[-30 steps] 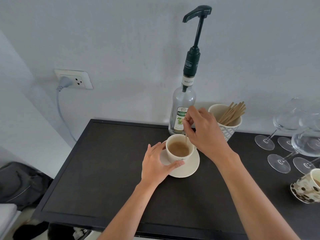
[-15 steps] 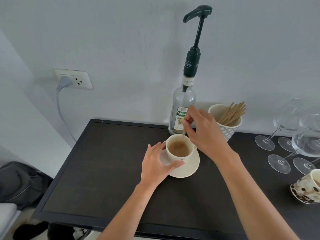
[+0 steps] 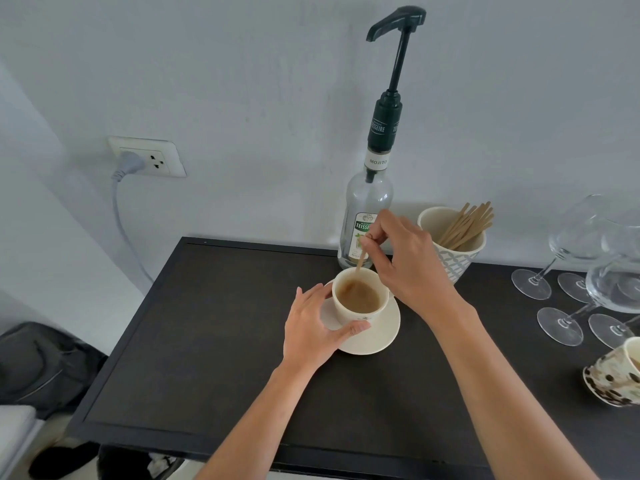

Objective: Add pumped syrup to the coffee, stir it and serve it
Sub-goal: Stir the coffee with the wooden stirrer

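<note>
Wooden stirrer (image 3: 360, 263) pinched in my right hand (image 3: 408, 261) slants down-left into the coffee cup (image 3: 358, 301) on its saucer (image 3: 377, 336) mid-worktop (image 3: 207, 323), left hand (image 3: 311, 327) gripping the cup's near-left side.

A plain pale grey-blue wall (image 3: 242, 81) stands behind the dark, matte bench (image 3: 194, 341), lit evenly by soft daylight. A white wall socket (image 3: 147, 156) holds a grey plug (image 3: 130, 162), its cable hanging down past the bench's left edge. A dark bag (image 3: 38, 368) lies on the floor at lower left.
</note>
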